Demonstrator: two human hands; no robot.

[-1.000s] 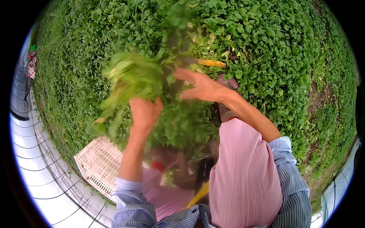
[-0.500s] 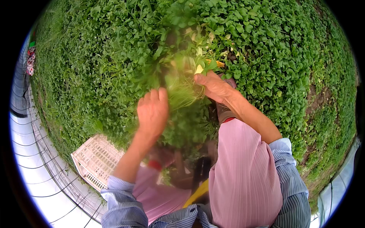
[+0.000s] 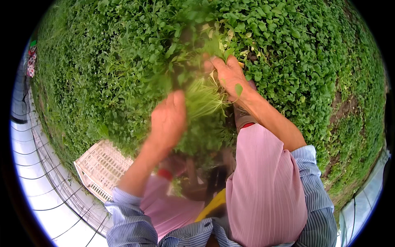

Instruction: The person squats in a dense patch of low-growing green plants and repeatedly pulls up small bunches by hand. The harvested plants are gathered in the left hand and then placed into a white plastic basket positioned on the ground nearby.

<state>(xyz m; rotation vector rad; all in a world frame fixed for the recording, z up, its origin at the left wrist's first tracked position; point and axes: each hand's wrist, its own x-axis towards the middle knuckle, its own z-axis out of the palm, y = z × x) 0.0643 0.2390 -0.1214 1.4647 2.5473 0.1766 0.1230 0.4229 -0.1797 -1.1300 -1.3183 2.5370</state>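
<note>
My left hand (image 3: 168, 117) is closed around a bunch of leafy greens (image 3: 203, 99), its pale thin stems fanning out to the right and its leaves blurred. Just above the stem ends, my right hand (image 3: 230, 76) has its thumb and fingers bent together on some green leaves (image 3: 226, 52); its fingertips are partly smeared by motion. A small leaf (image 3: 238, 89) rests against the right wrist. Behind the right hand a bit of something yellow (image 3: 241, 64) shows, mostly hidden.
Low green plants (image 3: 288, 53) cover the ground all around, with yellowed leaves (image 3: 228, 35) ahead of my hands. A white plastic crate (image 3: 103, 164) stands at the lower left. My pink-clad knee (image 3: 265, 181) rises below the right forearm. Bare soil (image 3: 343, 108) shows at right.
My right hand has moved up slightly, its fingers now over the leaves above the bunch. The yellow piece is more covered. My left hand has shifted slightly right, still holding the greens.
</note>
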